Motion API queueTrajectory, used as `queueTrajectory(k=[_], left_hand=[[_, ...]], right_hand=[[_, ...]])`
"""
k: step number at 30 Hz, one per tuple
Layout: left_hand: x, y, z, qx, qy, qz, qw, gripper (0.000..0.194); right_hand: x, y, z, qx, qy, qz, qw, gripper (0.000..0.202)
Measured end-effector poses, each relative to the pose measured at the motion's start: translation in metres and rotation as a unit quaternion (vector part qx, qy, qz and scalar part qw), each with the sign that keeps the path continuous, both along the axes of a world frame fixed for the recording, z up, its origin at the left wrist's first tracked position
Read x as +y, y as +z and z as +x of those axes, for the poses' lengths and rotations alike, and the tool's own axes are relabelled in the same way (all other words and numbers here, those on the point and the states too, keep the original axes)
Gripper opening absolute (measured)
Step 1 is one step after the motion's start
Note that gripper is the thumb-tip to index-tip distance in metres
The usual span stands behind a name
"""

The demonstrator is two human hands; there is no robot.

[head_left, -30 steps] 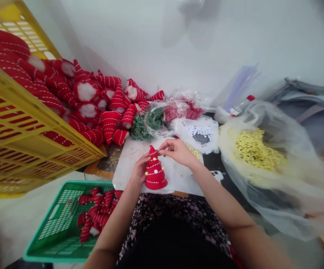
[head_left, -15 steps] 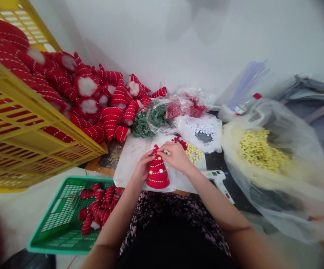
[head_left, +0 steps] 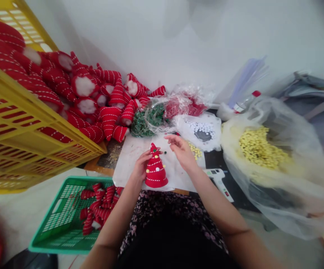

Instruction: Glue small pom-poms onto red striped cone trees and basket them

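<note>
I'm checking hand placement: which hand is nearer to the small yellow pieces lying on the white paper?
Right. The right hand is just left of the yellow pieces; the left hand is farther left, holding the red cone.

The left hand (head_left: 141, 164) holds a red cone (head_left: 156, 178) at its left side; the cone is standing, tip up, above white paper (head_left: 128, 155). On it are white and yellow dots (also a green piece (head_left: 154, 150) near the tip). The right hand (head_left: 181, 151) is beside the cone without touching it, its fingers apart. To the right lie a white tool (head_left: 220, 181) and yellow bits (head_left: 258, 149) in a clear bag (head_left: 265, 215). To the left, the yellow crate (head_left: 28, 134) and green basket (head_left: 61, 249) contain red striped pieces (head_left: 100, 211).
</note>
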State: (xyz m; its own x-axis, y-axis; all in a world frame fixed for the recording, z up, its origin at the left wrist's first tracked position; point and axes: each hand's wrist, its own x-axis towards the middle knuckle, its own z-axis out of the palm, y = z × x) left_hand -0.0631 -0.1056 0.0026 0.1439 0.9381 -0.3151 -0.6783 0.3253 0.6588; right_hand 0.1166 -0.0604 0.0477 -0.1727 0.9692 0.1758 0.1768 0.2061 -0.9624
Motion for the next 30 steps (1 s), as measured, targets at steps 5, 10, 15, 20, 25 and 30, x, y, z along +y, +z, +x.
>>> queueTrajectory(k=[5,10,15,20,25,30], left_hand=[[0.001,-0.002,-0.002,0.009,0.004,-0.008,1.0,0.045],[0.003,-0.006,-0.001,0.005,0.041,-0.015,0.999,0.035],[0.003,-0.003,0.001,-0.004,0.044,-0.021,0.999,0.034],[0.004,-0.005,0.001,-0.02,0.045,-0.015,0.999,0.03],[0.004,-0.009,-0.001,0.007,0.029,-0.004,1.0,0.036],[0.004,-0.009,-0.002,0.01,0.022,0.001,1.0,0.039]], right_hand=[[-0.017,-0.008,0.001,0.105,0.034,-0.092,0.99,0.027],[-0.047,-0.006,-0.009,0.027,-0.013,0.052,0.998,0.009],[-0.055,-0.009,-0.015,-0.012,-0.015,0.067,0.998,0.009],[-0.054,-0.014,-0.018,-0.035,-0.015,0.088,0.995,0.01],[-0.057,-0.02,-0.015,-0.04,-0.003,0.126,0.991,0.019],[-0.057,-0.024,-0.015,-0.04,-0.036,0.169,0.984,0.022]])
